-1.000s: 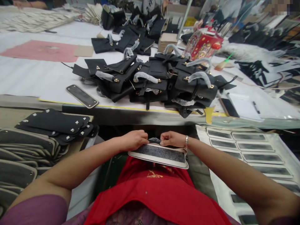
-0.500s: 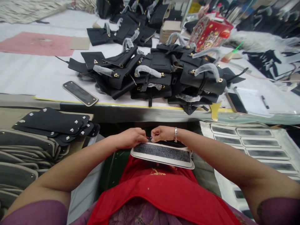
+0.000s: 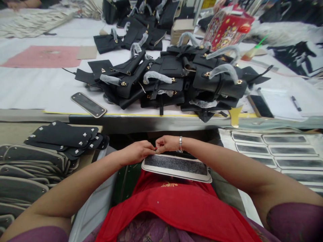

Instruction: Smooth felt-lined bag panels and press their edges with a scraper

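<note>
No legible writing; only a gold motif on my red apron (image 3: pixel 176 201), at 6 o'clock. My left hand (image 3: pixel 136 152) and right hand (image 3: pixel 168 144) met fingertip to fingertip, both pinched shut on the far edge of the grey base panel (image 3: pixel 176 166) lying flat on my lap. Black handbags (image 3: pixel 176 80) lay heaped at 12 o'clock on the table (image 3: pixel 30 87).

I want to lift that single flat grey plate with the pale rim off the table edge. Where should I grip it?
Grip the flat grey plate with the pale rim across its narrow width, from the near table edge: it lies flat, long and slanted, apart from the black handbags.
</note>
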{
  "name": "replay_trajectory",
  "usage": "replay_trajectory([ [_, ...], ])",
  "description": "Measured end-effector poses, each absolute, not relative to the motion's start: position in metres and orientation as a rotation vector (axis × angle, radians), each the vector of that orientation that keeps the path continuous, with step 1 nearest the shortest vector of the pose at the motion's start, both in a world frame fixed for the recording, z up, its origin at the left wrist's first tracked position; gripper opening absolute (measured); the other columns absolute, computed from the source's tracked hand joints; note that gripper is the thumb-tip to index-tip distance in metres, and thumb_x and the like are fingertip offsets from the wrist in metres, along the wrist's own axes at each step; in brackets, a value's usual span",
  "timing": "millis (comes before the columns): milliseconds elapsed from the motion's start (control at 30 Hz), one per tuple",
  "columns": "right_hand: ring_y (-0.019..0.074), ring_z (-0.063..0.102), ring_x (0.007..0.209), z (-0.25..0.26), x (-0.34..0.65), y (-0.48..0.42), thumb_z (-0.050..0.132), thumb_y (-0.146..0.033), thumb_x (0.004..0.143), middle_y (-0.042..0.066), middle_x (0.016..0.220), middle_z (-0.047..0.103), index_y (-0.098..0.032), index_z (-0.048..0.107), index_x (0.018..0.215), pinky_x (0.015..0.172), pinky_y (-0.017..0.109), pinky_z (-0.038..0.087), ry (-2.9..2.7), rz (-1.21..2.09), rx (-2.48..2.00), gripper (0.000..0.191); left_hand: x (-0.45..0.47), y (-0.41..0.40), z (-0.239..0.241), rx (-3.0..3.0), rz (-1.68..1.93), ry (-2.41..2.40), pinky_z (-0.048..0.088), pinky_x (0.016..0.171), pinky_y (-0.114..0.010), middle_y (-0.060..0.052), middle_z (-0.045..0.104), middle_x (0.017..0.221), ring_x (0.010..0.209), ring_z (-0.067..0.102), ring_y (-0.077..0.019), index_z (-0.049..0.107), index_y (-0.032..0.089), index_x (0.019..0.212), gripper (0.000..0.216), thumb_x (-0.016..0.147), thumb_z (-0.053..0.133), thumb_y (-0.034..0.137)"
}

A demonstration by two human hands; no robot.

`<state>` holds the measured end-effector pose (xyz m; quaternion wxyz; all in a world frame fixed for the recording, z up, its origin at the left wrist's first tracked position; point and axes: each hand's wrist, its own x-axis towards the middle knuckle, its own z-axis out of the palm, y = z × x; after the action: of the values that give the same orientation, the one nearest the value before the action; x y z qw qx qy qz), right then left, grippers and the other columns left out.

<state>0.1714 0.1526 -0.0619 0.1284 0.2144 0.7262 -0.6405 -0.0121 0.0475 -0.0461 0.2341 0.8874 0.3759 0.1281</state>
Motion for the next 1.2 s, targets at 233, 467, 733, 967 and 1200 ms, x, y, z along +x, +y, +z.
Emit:
replay_trajectory([
  [233, 0.0082, 0.035, 0.052, -0.049, 0.244, 0.164, 0.062, -0.033, 0.067, -0.007, 0.055, 0.041, -0.016, 0.046, 0.064, 0.049, 0.021, 0.026, 2.151, -1.657, 0.702, 0.024, -0.003, 0.043, -0.043, 2.49, 0.25, 1.112, 0.047, 0.084, -0.028, -0.008, 0.061, 0.108, 0.096, 0.055, -0.0165, 0.063, 0.019, 0.106, 0.029, 0.089, 0.039, 0.019],
  [467, 0.0102, 0.042, 0.053, -0.035, 0.319, 0.162, 0.061, -0.031, 0.067, -0.005, 0.054, 0.047, -0.017, 0.046, 0.063, 0.049, 0.021, 0.028, 2.143, -1.542, 0.912, 0.021, 0.005, 0.038, -0.042, 2.519, 0.254, 1.136, 0.046, 0.085, -0.027, -0.008, 0.061, 0.109, 0.098, 0.056, -0.017, 0.063, 0.018, 0.105, 0.03, 0.087, 0.04, 0.017],
  [733, 0.0112, 0.046, 0.053, -0.021, 0.318, 0.154, 0.063, -0.021, 0.068, -0.004, 0.055, 0.051, -0.017, 0.049, 0.061, 0.05, 0.022, 0.031, 2.342, -1.2, 0.968, 0.016, 0.013, 0.03, -0.036, 2.659, 0.135, 1.24, 0.045, 0.085, -0.029, -0.007, 0.061, 0.107, 0.097, 0.056, -0.0181, 0.064, 0.018, 0.102, 0.029, 0.086, 0.041, 0.016],
  [967, 0.0193, 0.052, 0.076, -0.001, 0.335, 0.091, 0.056, -0.027, 0.081, 0.006, 0.084, 0.059, -0.016, 0.059, 0.087, 0.069, 0.029, 0.037, 2.857, -0.793, 1.166, 0.012, 0.066, 0.0, -0.007, 2.563, 0.363, 1.316, 0.043, 0.09, -0.036, -0.009, 0.06, 0.109, 0.1, 0.054, -0.0199, 0.06, 0.017, 0.106, 0.025, 0.085, 0.049, 0.026],
  [1200, 0.0227, 0.049, 0.103, -0.049, 0.358, 0.002, 0.051, -0.028, 0.088, 0.008, 0.104, 0.06, -0.019, 0.06, 0.098, 0.102, 0.043, 0.022, 3.339, -0.44, 1.342, 0.016, 0.13, -0.024, -0.038, 2.525, 0.578, 1.325, 0.044, 0.083, -0.036, -0.008, 0.063, 0.096, 0.089, 0.055, -0.0195, 0.061, 0.016, 0.091, 0.02, 0.088, 0.044, 0.025],
])
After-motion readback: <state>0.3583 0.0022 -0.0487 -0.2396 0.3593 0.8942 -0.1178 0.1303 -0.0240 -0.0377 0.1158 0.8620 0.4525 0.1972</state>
